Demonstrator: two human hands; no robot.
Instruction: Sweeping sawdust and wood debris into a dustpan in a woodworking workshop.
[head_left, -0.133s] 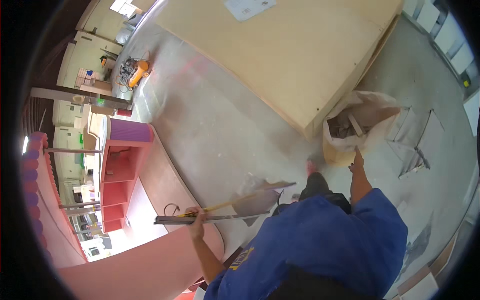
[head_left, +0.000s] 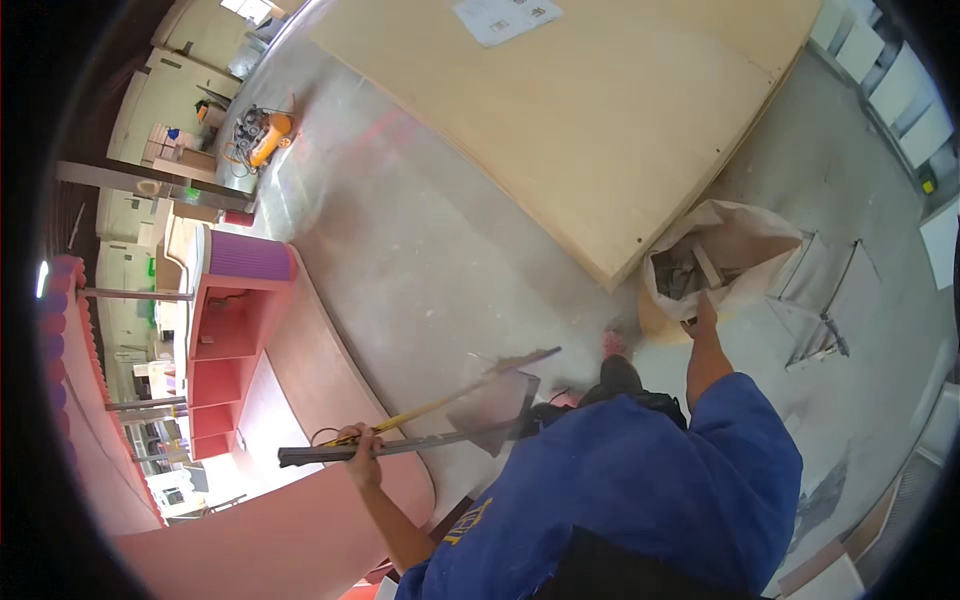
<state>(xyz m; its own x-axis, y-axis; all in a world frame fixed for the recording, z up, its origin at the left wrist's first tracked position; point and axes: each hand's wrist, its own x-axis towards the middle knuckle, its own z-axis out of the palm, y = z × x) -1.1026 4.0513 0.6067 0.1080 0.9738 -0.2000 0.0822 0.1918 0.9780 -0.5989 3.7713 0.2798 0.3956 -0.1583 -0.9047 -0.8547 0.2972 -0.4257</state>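
My left hand [head_left: 364, 455] is closed round two long things at once. One is a thin yellow stick [head_left: 408, 413]; the other is a dark grey bar [head_left: 312, 456] that runs right toward my body. Past the hand, a flat greyish panel [head_left: 493, 412] hangs by the two, partly see-through with blur. At the near rim of a large pale sack [head_left: 762, 240], my right hand [head_left: 703, 318] has its fingers curled on the edge. The sack stands open on the floor, with scrap pieces and a light wooden strip [head_left: 709, 266] inside.
A big wooden board box [head_left: 560, 130] has its corner beside the sack. To the right lies a thin wire frame [head_left: 825, 300]. A pink counter with shelves [head_left: 225, 350] and a curved pink panel [head_left: 290, 530] fill the left. Farther back sits an orange air compressor [head_left: 265, 138].
My right hand has come down and left onto the sack's rim, its fingers now curled. My left hand has shifted left and slightly down with the stick and bar. The view has shifted slightly.
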